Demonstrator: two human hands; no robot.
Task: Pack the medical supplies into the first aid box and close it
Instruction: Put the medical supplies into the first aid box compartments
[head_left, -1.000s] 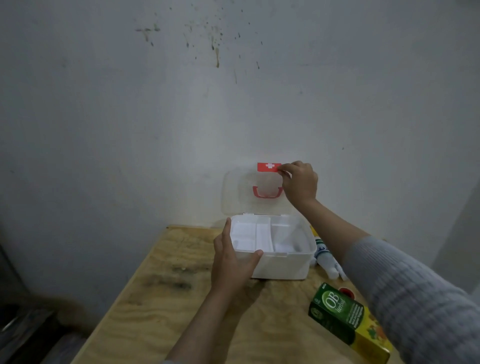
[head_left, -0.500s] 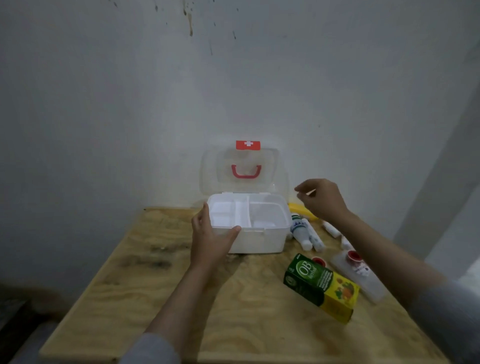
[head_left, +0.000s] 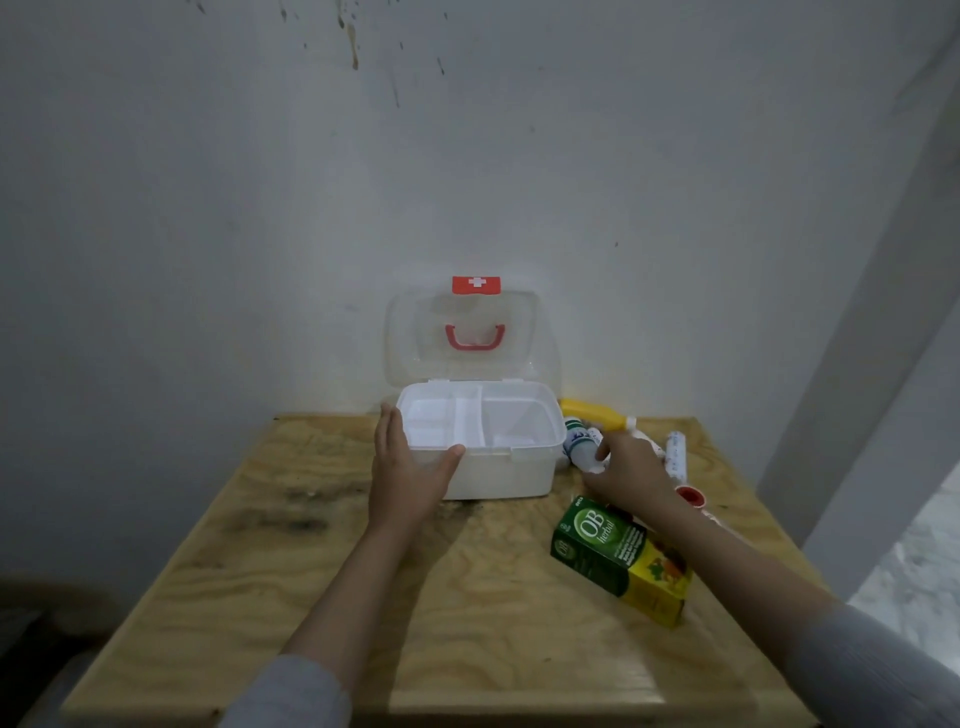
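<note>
The white first aid box (head_left: 498, 475) stands at the back of the wooden table (head_left: 467, 623). Its clear lid (head_left: 467, 332), with a red handle and a red cross latch, is up against the wall. The divided tray inside holds nothing. My left hand (head_left: 410, 478) grips the box's front-left corner, thumb on the front rim. Just right of the box, my right hand (head_left: 631, 470) lies over a small white bottle with a green label (head_left: 577, 439), thumb against it and fingers curled over it.
A yellow bottle (head_left: 587, 408) lies behind the white one. A white tube (head_left: 675, 452) and a red-capped item (head_left: 691, 493) lie further right. A green and yellow carton (head_left: 618, 561) lies near my right forearm. A white post rises at the right.
My right hand let go of the raised lid, came down to the right of the box and reached the white bottle. The left hand stayed on the box corner.
</note>
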